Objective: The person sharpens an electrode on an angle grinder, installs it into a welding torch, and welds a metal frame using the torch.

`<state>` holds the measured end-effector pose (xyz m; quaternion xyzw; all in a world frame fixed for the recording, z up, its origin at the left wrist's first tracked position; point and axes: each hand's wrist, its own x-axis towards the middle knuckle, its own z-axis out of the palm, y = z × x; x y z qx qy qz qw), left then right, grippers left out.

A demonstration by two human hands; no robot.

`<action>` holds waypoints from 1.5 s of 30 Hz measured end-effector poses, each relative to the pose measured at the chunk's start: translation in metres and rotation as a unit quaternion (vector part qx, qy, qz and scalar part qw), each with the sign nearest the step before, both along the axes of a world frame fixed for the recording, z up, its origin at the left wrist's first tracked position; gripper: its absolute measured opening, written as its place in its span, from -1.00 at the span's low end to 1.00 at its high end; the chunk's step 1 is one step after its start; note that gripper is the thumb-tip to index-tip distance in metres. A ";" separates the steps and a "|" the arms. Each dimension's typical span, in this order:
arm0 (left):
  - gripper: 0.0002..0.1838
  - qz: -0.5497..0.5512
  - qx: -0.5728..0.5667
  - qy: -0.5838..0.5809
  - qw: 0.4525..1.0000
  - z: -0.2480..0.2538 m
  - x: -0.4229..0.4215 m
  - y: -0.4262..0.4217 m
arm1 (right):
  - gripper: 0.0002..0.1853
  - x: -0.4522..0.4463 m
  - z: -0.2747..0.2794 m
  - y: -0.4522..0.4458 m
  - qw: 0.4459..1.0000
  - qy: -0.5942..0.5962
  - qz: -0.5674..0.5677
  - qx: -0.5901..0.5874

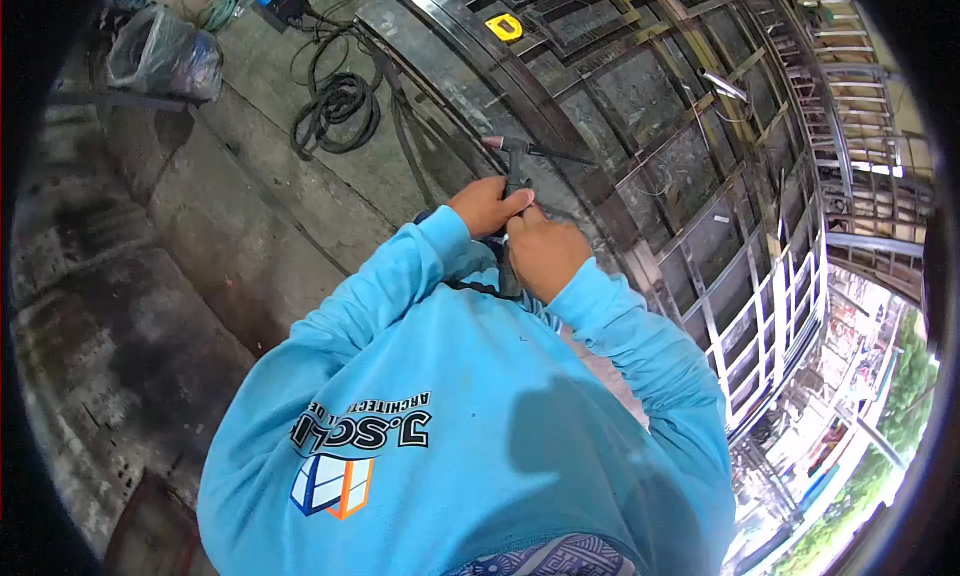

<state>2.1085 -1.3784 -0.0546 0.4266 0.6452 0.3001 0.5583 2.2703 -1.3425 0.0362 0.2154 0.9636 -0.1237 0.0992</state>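
Torch (515,161): held before the wearer's body, its pink nozzle (493,142) turned to the left and its long black cap (560,155) to the right. Grip: the left hand (481,207) is closed on the handle just below the torch head; the right hand (548,253) is closed lower on the same handle, its contact partly hidden.

Hazards, in this inspector's judgement:
1. Burns. Both hands are bare and close to the torch head; if it is hot or live, which cannot be told, a slip upward would cause injury.
2. Snagging. The coiled cable (340,113) lies beyond and left of the torch; a caught loop could jerk the handle.
3. Knocking. The metal frame (680,141) extends right of the torch; a careless turn could strike the cap against it.
4. Heat damage. The yellow tape measure (505,27), beyond the torch, could suffer from sparks.
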 end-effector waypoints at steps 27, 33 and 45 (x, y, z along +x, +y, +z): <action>-0.44 0.086 0.022 0.122 0.989 0.063 0.033 -0.024 | -0.82 0.038 -0.025 -0.014 0.932 0.306 -0.194 -0.024; -0.39 0.060 0.028 0.130 0.989 0.048 0.031 -0.021 | -0.80 0.040 -0.034 -0.022 0.911 0.299 -0.280 -0.047; -0.26 -0.027 0.002 0.044 0.999 0.039 -0.039 -0.001 | -0.87 -0.013 0.000 0.030 0.933 0.164 -0.066 -0.314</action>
